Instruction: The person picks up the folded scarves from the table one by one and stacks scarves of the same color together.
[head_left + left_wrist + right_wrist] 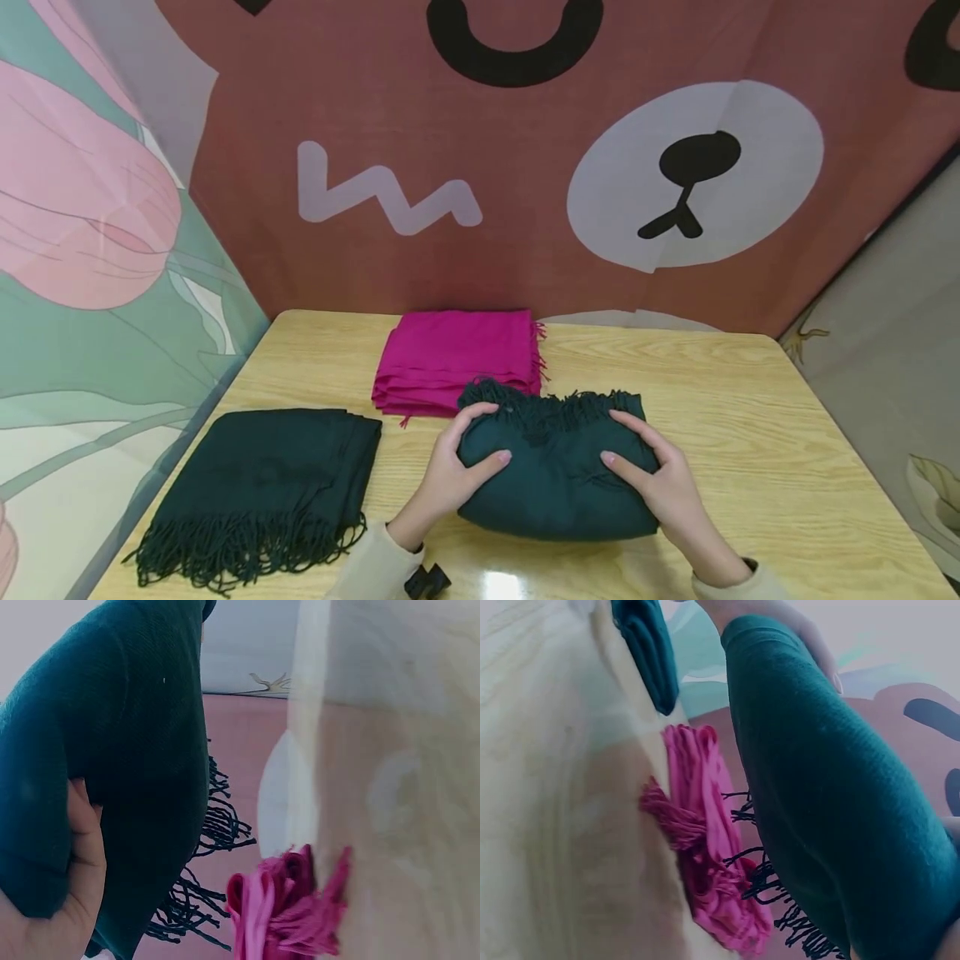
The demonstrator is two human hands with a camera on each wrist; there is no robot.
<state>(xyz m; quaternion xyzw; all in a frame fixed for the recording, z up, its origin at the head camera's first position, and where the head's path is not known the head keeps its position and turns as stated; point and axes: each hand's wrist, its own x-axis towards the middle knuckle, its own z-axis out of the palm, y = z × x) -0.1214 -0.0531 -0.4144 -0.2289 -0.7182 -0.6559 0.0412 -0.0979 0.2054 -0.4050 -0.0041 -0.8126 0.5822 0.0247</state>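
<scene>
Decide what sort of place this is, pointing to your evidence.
Probably an indoor corner set up for filming or display: a cartoon-bear backdrop and a tulip-print wall covering meet around a wood-grain table.

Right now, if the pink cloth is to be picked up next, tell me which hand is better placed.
Probably the left hand: it is nearer the pink cloth than the right hand. However, both grip the green bundle, so neither is free.

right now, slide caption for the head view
Fingers grip a green scarf above the table; pink scarf and second green scarf lie folded.
</scene>
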